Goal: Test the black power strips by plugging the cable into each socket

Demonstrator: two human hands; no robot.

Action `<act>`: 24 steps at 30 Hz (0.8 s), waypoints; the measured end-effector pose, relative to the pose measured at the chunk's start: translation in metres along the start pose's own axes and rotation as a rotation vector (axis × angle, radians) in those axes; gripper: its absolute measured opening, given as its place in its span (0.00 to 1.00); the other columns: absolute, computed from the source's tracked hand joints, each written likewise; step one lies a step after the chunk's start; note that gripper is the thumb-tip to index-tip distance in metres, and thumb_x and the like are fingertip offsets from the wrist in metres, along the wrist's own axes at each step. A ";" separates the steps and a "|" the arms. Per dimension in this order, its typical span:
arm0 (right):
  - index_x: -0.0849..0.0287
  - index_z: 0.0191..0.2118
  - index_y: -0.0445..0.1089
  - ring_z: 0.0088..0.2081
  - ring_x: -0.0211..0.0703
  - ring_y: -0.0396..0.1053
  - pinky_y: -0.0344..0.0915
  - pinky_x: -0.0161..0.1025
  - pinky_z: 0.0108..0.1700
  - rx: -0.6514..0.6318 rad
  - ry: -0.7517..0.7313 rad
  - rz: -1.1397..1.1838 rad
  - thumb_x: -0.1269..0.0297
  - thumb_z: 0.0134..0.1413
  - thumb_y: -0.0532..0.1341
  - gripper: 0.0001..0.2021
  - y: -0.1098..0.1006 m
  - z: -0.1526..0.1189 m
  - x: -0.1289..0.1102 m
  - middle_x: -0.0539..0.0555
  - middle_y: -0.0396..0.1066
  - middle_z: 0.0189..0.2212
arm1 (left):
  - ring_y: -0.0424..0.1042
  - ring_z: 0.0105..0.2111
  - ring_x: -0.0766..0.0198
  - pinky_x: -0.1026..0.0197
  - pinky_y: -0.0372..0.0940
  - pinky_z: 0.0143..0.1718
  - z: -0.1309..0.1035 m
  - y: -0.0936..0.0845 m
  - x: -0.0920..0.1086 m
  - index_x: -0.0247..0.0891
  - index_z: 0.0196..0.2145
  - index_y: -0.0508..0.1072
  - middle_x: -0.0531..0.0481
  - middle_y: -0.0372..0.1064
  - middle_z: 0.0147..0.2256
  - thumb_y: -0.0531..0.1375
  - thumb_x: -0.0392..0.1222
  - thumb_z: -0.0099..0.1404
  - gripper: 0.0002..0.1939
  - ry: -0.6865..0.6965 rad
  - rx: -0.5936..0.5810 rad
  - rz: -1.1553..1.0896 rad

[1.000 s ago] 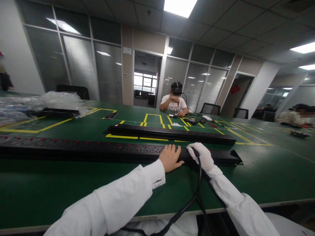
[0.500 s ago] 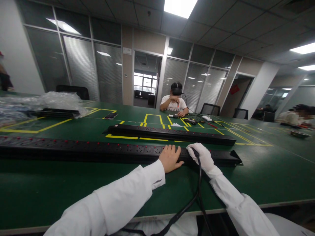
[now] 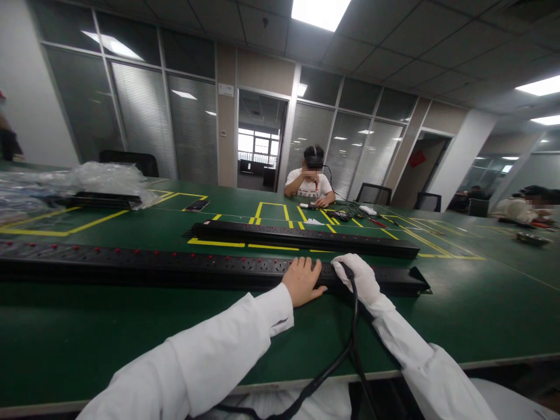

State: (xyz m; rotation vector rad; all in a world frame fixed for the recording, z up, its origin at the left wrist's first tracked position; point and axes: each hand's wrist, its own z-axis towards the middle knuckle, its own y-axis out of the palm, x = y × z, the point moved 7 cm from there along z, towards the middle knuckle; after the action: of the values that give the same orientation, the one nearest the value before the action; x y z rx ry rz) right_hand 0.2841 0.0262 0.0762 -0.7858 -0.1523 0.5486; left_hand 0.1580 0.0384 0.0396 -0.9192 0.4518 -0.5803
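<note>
A long black socket strip (image 3: 166, 269) with red dots along it lies across the green table (image 3: 210, 332). My left hand (image 3: 303, 282), ungloved, rests on the strip with its fingers spread and holds nothing. Just right of it, my right hand (image 3: 356, 278), in a white glove, is closed round the end of a black cable (image 3: 355, 315) against the strip. The plug's face is hidden by the glove. From there the cable hangs over the table's front edge.
A second black strip (image 3: 306, 238) lies behind the first. Plastic wrapping (image 3: 105, 178) is at the back left, near a phone (image 3: 198, 205). Across the table sits a person (image 3: 308, 184) in a headset, beside cables (image 3: 343, 214). Yellow tape marks the tabletop.
</note>
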 end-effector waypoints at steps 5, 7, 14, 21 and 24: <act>0.54 0.35 0.68 0.36 0.43 0.65 0.61 0.41 0.41 0.002 0.001 0.002 0.63 0.54 0.52 0.09 0.000 0.000 0.001 0.53 0.68 0.31 | 0.60 0.44 0.48 0.50 0.55 0.42 0.000 -0.001 0.000 0.32 0.53 0.56 0.35 0.62 0.43 0.50 0.57 0.58 0.31 -0.003 0.001 -0.003; 0.54 0.35 0.68 0.36 0.43 0.65 0.61 0.41 0.41 -0.003 0.003 0.000 0.64 0.54 0.51 0.09 0.001 0.000 0.001 0.53 0.68 0.32 | 0.61 0.44 0.48 0.50 0.55 0.42 0.000 -0.001 0.000 0.32 0.53 0.56 0.36 0.62 0.43 0.50 0.57 0.58 0.32 -0.001 0.004 -0.001; 0.54 0.35 0.68 0.36 0.43 0.65 0.61 0.40 0.42 0.006 0.006 0.003 0.64 0.54 0.51 0.09 0.001 0.000 0.002 0.53 0.68 0.31 | 0.60 0.44 0.48 0.50 0.54 0.42 0.000 0.001 0.000 0.32 0.53 0.55 0.36 0.62 0.43 0.49 0.58 0.58 0.32 -0.001 0.011 0.007; 0.54 0.35 0.68 0.35 0.43 0.65 0.61 0.40 0.41 0.004 0.018 0.000 0.64 0.54 0.52 0.08 0.000 0.000 0.002 0.52 0.68 0.31 | 0.60 0.45 0.47 0.50 0.54 0.41 0.000 0.001 0.000 0.32 0.53 0.55 0.35 0.62 0.43 0.49 0.58 0.58 0.32 0.002 0.006 0.003; 0.54 0.35 0.68 0.35 0.43 0.65 0.61 0.41 0.41 0.008 0.016 -0.001 0.64 0.54 0.52 0.08 0.000 0.000 0.002 0.52 0.68 0.31 | 0.60 0.44 0.47 0.50 0.54 0.41 0.000 0.001 0.000 0.32 0.53 0.55 0.35 0.62 0.43 0.49 0.58 0.58 0.32 -0.001 0.002 -0.001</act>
State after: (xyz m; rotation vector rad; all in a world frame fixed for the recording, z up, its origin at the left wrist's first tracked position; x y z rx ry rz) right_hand 0.2856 0.0270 0.0765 -0.7824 -0.1361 0.5414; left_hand 0.1582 0.0392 0.0385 -0.9181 0.4498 -0.5806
